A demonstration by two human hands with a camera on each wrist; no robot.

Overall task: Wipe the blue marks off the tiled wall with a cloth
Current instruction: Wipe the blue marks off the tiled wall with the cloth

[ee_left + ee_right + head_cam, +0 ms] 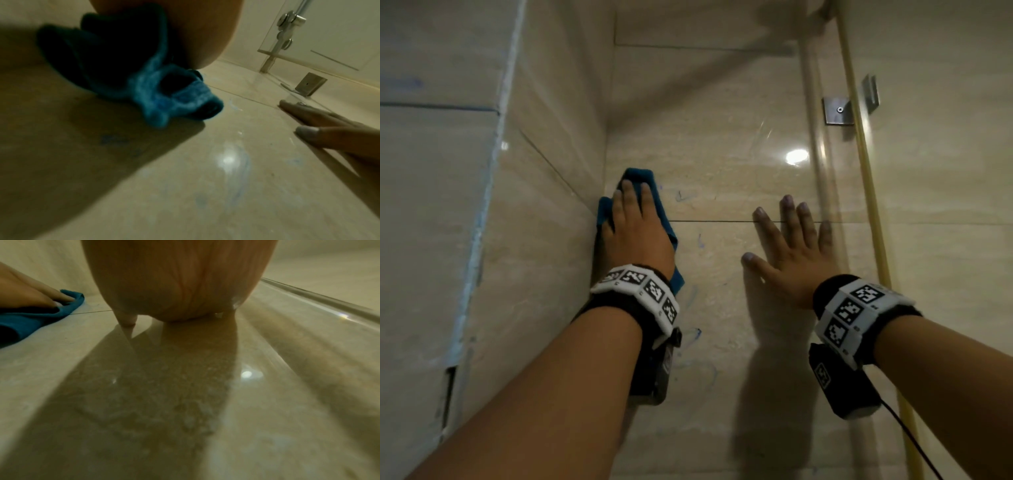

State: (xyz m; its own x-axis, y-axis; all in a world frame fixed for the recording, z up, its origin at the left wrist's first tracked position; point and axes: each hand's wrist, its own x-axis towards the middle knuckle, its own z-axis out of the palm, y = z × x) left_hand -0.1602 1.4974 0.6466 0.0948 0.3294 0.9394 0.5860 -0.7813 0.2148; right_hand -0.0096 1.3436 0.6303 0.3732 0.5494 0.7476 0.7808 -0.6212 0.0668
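With the left hand [638, 233] pressing flat-fingered on the crumpled blue cloth [635, 178] in the corner and the right hand [792, 253] splayed on the glossy beige tiled wall [722, 154], the faint blue scribble marks [690, 337] below the wrist could be missed or smeared.

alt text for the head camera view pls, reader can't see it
A left hand presses a blue cloth flat against a beige tiled wall beside an inside corner, while the right hand rests spread open on the tiles. Faint blue marks show between and below the hands; a glass panel with a metal bracket stands at right.
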